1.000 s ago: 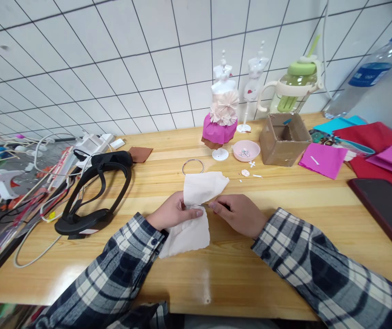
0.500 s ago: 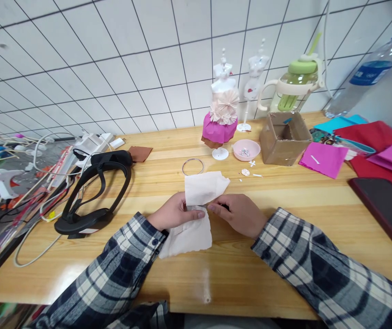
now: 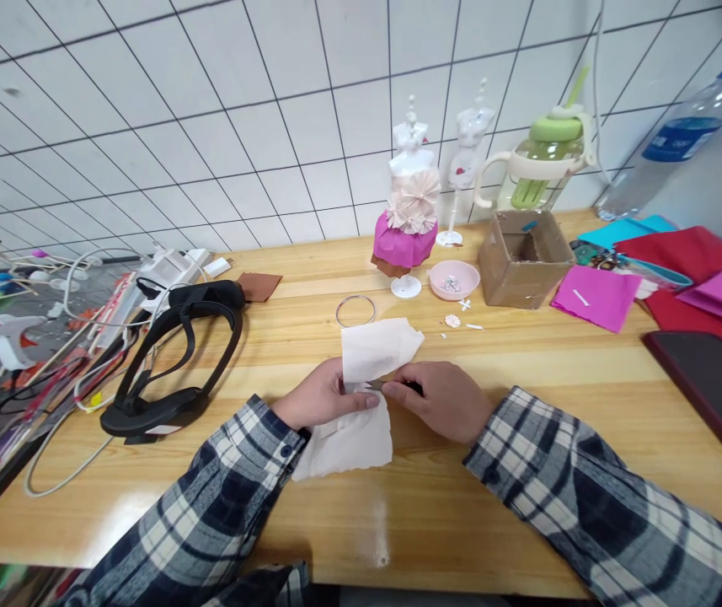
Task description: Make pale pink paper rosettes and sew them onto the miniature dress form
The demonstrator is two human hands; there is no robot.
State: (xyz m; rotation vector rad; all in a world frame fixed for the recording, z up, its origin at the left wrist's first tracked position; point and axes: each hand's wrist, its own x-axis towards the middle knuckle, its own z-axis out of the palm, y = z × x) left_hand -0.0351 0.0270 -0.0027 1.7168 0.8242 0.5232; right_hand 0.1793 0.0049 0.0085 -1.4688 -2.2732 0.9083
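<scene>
My left hand (image 3: 328, 394) pinches a sheet of pale pink crepe paper (image 3: 373, 348) over the table, its thumb lying across the front. A slit from the right splits the sheet into an upper flap and a lower part (image 3: 354, 443) that hangs towards me. Closed fingers of my right hand (image 3: 442, 396) hold scissors (image 3: 377, 385) with a dark handle mostly hidden in the palm. Their thin metal blade points left into the slit, close to my left thumb. Just beyond the paper lies a thin ring (image 3: 355, 324).
A small dress form (image 3: 406, 219) in pink paper stands behind, beside a pink dish (image 3: 442, 291) and a cardboard box (image 3: 518, 278). Black headgear (image 3: 146, 413) with cables lies left. On the right are coloured paper sheets (image 3: 597, 297), a phone (image 3: 708, 392) and a bottle (image 3: 670, 152).
More of the scissors' blade shows in the slit now, between the upper flap and my left thumb. Both hands have stayed nearly in place; the whole view has shifted slightly.
</scene>
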